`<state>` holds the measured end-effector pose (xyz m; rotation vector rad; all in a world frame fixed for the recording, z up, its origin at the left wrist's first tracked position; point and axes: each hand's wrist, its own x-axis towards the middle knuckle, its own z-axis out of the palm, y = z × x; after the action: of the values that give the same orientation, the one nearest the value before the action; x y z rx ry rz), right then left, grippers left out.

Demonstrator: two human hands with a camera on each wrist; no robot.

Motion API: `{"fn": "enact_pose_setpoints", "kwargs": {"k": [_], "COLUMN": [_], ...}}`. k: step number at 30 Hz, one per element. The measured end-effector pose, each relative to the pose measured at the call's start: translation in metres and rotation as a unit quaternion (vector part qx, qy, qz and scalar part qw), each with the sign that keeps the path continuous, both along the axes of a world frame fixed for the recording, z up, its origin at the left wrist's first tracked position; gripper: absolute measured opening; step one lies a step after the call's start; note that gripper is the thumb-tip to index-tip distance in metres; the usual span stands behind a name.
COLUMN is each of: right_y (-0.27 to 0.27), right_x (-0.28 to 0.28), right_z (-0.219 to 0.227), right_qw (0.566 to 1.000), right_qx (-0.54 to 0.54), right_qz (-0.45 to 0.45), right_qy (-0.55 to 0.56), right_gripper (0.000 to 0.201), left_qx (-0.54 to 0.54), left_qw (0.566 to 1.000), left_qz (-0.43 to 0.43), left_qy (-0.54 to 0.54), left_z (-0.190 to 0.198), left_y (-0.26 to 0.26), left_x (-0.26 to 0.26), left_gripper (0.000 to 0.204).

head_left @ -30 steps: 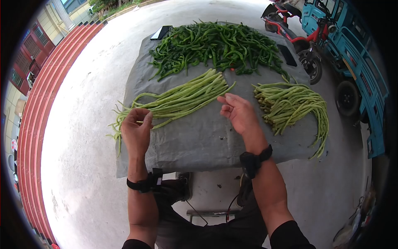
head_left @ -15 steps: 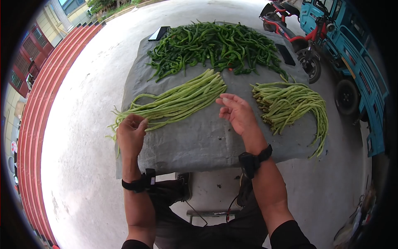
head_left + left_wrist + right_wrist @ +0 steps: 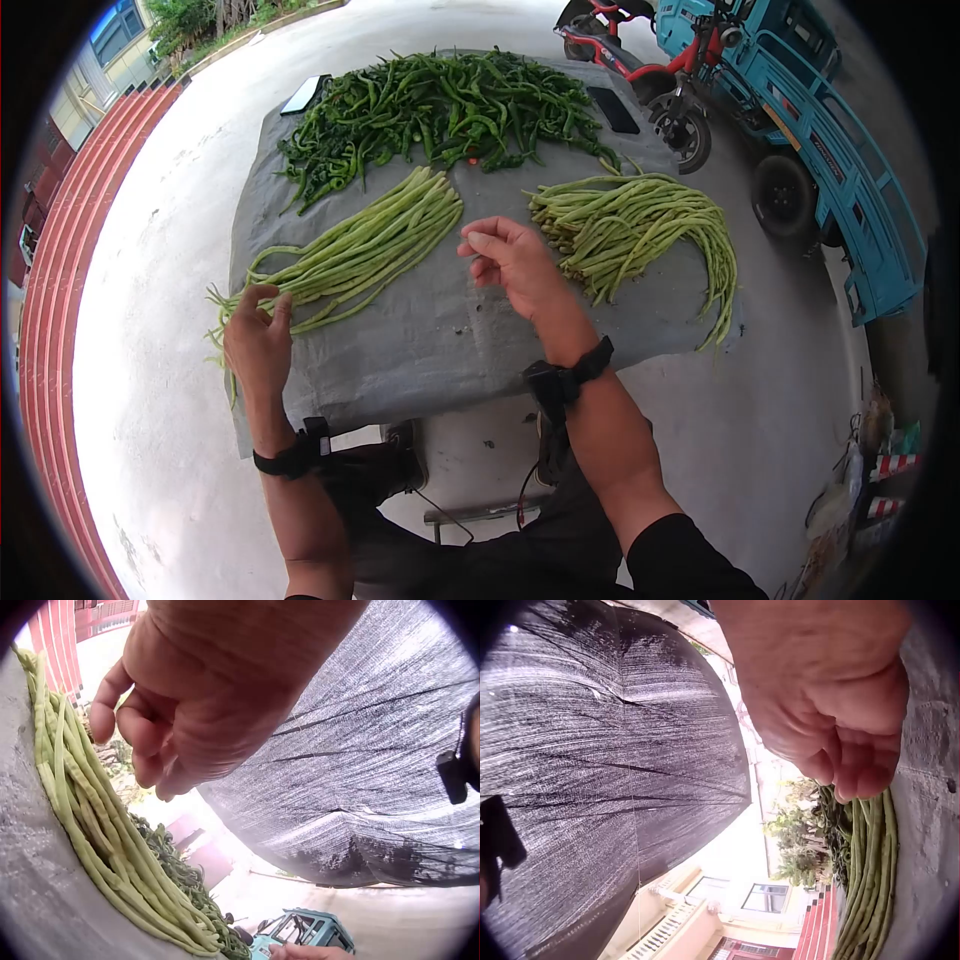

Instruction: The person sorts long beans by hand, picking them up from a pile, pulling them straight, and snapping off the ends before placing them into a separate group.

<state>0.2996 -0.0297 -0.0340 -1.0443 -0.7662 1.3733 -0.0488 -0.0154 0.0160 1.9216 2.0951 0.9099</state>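
Observation:
A long bundle of green yardlong beans (image 3: 365, 240) lies slantwise on the grey sheet, and its stretch near the left hand fills the side of the left wrist view. My left hand (image 3: 258, 335) is over the bundle's left end, fingers loosely bent with nothing visible between them. To the right of the bundle, my right hand (image 3: 510, 262) hovers palm inward, its fingers loosely curled and bare. Beyond it lies a second pile of yardlong beans (image 3: 640, 225), folded over at its right side.
A broad heap of green chili peppers (image 3: 440, 110) covers the table's far side. Phones lie at its left (image 3: 305, 94) and right (image 3: 613, 110). The grey sheet (image 3: 400, 370) hangs over the near edge. A blue cargo tricycle (image 3: 810, 150) is parked at the right.
One bean that stuck out toward my right hand has slid left along the bundle as my left hand drew back slightly. Its fingers have loosened. The head view has turned right.

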Motion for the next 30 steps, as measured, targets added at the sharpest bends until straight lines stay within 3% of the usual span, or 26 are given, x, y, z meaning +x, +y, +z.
{"fn": "enact_pose_setpoints", "kwargs": {"k": [6, 10, 13, 16, 30], "right_y": [-0.019, -0.033, -0.046, -0.060, -0.085], "right_x": [0.035, 0.073, 0.106, 0.133, 0.160], "right_z": [0.012, 0.025, 0.025, 0.013, 0.002], "right_qw": [0.997, 0.979, 0.907, 0.792, 0.724], "right_qx": [0.049, 0.062, 0.024, 0.035, -0.108], "right_qz": [-0.035, -0.143, -0.259, -0.291, -0.190], "right_qy": [-0.056, -0.131, -0.330, -0.535, -0.654], "right_gripper": [0.017, 0.015, 0.014, 0.016, 0.025], "left_qx": [0.028, 0.052, 0.059, 0.062, 0.056], "left_qw": [0.998, 0.995, 0.994, 0.992, 0.987], "left_qz": [-0.041, -0.061, -0.069, -0.078, -0.114], "left_qy": [-0.039, -0.056, -0.066, -0.074, -0.095], "left_z": [0.002, 0.001, -0.001, -0.002, -0.005], "left_y": [0.000, 0.000, 0.001, 0.003, 0.005], "left_x": [0.023, 0.035, 0.044, 0.050, 0.071], "left_gripper": [0.019, 0.018, 0.016, 0.015, 0.014]}}
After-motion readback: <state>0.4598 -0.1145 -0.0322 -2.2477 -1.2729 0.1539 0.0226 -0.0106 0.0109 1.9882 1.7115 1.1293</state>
